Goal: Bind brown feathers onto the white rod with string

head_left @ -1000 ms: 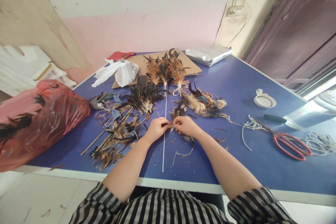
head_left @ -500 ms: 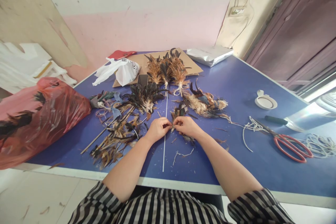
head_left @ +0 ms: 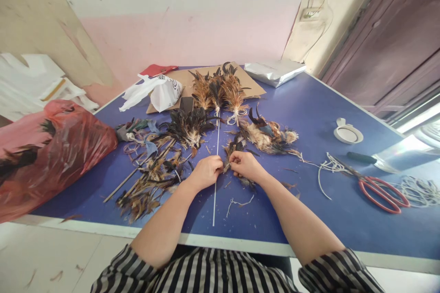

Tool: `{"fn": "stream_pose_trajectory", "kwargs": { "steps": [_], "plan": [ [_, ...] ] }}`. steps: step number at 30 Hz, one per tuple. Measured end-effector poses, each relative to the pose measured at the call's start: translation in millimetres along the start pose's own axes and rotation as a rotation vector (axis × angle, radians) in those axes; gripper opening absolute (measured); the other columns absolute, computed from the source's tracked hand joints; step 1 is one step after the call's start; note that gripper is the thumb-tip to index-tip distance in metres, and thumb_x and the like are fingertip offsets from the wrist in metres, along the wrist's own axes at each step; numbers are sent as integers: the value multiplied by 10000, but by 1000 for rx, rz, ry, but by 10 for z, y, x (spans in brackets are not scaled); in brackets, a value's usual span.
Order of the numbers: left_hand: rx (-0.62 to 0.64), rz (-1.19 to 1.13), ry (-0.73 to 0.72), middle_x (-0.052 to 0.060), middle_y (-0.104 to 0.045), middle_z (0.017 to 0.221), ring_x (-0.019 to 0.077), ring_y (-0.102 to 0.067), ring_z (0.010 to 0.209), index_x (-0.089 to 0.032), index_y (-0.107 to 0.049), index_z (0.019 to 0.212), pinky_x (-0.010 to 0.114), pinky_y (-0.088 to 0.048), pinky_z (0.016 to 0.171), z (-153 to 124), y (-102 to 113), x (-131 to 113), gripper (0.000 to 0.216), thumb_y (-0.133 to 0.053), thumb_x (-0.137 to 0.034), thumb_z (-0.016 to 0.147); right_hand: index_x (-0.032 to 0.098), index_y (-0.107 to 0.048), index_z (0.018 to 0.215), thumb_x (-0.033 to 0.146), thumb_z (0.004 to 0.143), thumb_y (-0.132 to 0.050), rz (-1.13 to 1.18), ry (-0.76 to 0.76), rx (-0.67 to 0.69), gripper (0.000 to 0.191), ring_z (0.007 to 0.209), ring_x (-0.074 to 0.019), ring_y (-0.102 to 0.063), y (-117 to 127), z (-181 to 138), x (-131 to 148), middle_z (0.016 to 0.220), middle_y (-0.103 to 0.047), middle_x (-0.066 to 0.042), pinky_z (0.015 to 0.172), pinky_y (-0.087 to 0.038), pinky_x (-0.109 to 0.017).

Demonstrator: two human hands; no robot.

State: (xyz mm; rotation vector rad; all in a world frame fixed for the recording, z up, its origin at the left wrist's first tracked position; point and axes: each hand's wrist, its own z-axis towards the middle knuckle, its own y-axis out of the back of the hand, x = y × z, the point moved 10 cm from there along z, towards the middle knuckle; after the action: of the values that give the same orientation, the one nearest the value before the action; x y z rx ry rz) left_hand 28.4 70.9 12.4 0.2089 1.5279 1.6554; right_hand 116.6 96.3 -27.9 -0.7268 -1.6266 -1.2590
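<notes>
A small bundle of dark and brown feathers (head_left: pixel 231 147) lies on the blue table, its quill end between my two hands. My left hand (head_left: pixel 209 172) is closed in a pinch just left of that end; whatever its fingers grip is too small to make out. From the other side my right hand (head_left: pixel 248 166) is also pinched, right against the bundle, and its fingertips hide what they hold. Loose feathers (head_left: pixel 248 182) lie under the right wrist. A short piece of white string (head_left: pixel 240 201) rests nearer the table's front edge.
Tied feather bunches (head_left: pixel 220 87) lie on cardboard at the back. Loose feathers (head_left: pixel 151 183) and a red plastic bag (head_left: pixel 68 146) are left. A feather pile (head_left: pixel 268 135), red-handled scissors (head_left: pixel 381 192), a green-handled knife (head_left: pixel 362 157), tape (head_left: pixel 348 133) and string (head_left: pixel 421 190) sit right.
My hands have drawn slightly apart at the bundle's quill end. The left fingers have curled in and the left hand sits a little lower.
</notes>
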Motion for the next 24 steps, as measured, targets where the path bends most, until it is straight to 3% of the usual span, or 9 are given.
{"fn": "stream_pose_trajectory", "kwargs": {
  "steps": [7,11,18,24],
  "plan": [
    [-44,-250,55,24,-564,694,126,-523,682,-154,-580,636,233,-390,649,9,58,91,104,-514,-89,685,182,-518,741,212,690,-482,81,35,-102,70,476,-117,-596,85,-103,132,541,-564,31,404,-438,-175],
    [-103,-542,195,12,-586,655,121,-539,644,-145,-594,673,235,-410,628,-1,83,216,59,-565,-190,698,183,-524,776,249,708,-515,149,109,-182,95,507,-122,-608,188,-175,268,586,-576,27,475,-471,-207],
    [-110,-1239,513,14,-594,641,125,-595,570,-134,-529,721,203,-433,481,-52,-134,295,227,-653,-308,643,184,-498,781,268,726,-526,262,113,-189,104,514,-129,-599,198,-179,257,594,-581,20,493,-483,-237],
    [-82,-1391,601,28,-622,660,110,-604,558,-130,-513,715,178,-439,479,-80,-257,301,258,-686,-291,614,189,-499,787,285,720,-548,231,111,-170,127,569,-127,-602,155,-184,250,667,-600,9,518,-476,-233]
  ]
}}
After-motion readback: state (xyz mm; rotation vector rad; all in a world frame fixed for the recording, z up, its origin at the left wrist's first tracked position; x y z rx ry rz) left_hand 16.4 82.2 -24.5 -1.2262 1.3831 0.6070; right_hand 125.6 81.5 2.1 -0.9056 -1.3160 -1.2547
